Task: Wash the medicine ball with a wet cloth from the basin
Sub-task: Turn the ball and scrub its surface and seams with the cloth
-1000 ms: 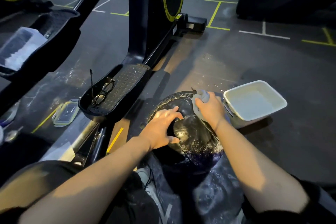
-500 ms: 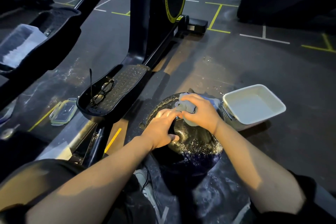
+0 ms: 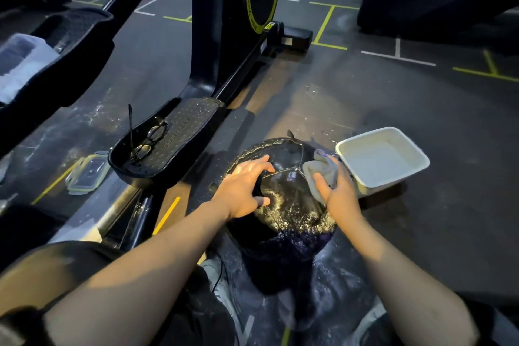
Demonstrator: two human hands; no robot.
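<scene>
Both hands (image 3: 244, 191) (image 3: 339, 196) on wet gym floor (image 3: 421, 121): right fingers clutching cloth (image 3: 320, 168), left splayed.

Black eyeglasses (image 3: 148, 139) lie on an exercise machine's pedal (image 3: 171, 140); a clear container lid (image 3: 87, 172) lies beside it.

There is one view only, from the camera on my head, so nothing is shared with a second one. It looks forward and steeply down over my own forearms, which enter from the bottom edge, onto the dark gym floor (image 3: 421, 109) ahead of me. The wide lens bends the floor lines at the edges. Nearest is the medicine ball (image 3: 283, 194), close below me at centre; the elliptical trainer (image 3: 224, 36) fills the left and top, farther ahead
</scene>
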